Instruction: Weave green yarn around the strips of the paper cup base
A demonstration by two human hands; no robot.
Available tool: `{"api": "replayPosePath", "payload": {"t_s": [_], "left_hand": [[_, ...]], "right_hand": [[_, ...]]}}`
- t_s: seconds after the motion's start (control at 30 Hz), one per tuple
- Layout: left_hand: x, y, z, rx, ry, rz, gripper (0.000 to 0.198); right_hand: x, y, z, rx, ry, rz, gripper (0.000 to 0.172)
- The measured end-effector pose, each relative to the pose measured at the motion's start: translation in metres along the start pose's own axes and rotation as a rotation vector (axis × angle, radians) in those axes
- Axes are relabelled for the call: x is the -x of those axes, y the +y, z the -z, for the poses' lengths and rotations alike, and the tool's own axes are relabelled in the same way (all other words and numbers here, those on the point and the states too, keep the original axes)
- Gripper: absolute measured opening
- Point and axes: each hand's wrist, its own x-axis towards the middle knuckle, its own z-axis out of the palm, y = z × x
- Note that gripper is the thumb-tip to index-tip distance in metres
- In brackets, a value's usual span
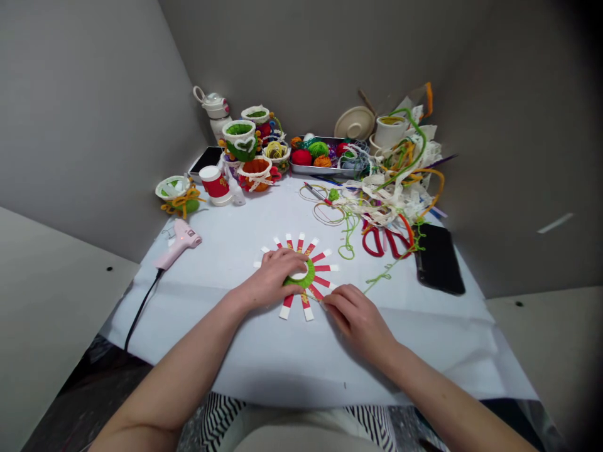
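A paper cup cut into red and white strips (pixel 322 269) lies splayed flat like a sun on the table. Green yarn (pixel 308 276) is woven in a ring around its round centre. My left hand (pixel 276 274) rests over the left side of the cup, fingers and thumb curved about the ring and pressing it down. At the lower right of the strips, my right hand (pixel 353 312) pinches the green yarn strand between thumb and fingertips. From there the strand runs up to the right toward a loose tangle (pixel 380 276).
A pink glue gun (pixel 179 243) with a black cord lies at left. Red-handled scissors (pixel 373 242) and a black phone (pixel 439 258) lie at right. Behind stand yarn-covered cups (pixel 239 139), a tray (pixel 301 169) of yarn balls and a heap of lace and ribbon (pixel 396 194).
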Motion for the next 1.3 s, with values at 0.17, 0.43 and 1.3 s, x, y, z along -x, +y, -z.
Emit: {"api": "replayPosePath", "payload": {"t_s": [0.17, 0.43, 1.3], "left_hand": [[0.000, -0.002, -0.002, 0.006, 0.009, -0.013, 0.025], [0.001, -0.003, -0.002, 0.009, 0.002, -0.005, 0.028], [0.000, 0.008, -0.008, -0.038, 0.177, 0.091, 0.041]], "right_hand": [[0.017, -0.007, 0.002, 0.047, -0.020, 0.040, 0.019], [0.015, 0.004, 0.005, 0.121, 0.007, -0.086, 0.017], [-0.052, 0.034, -0.014, -0.009, -0.022, -0.204, 0.018]]}}
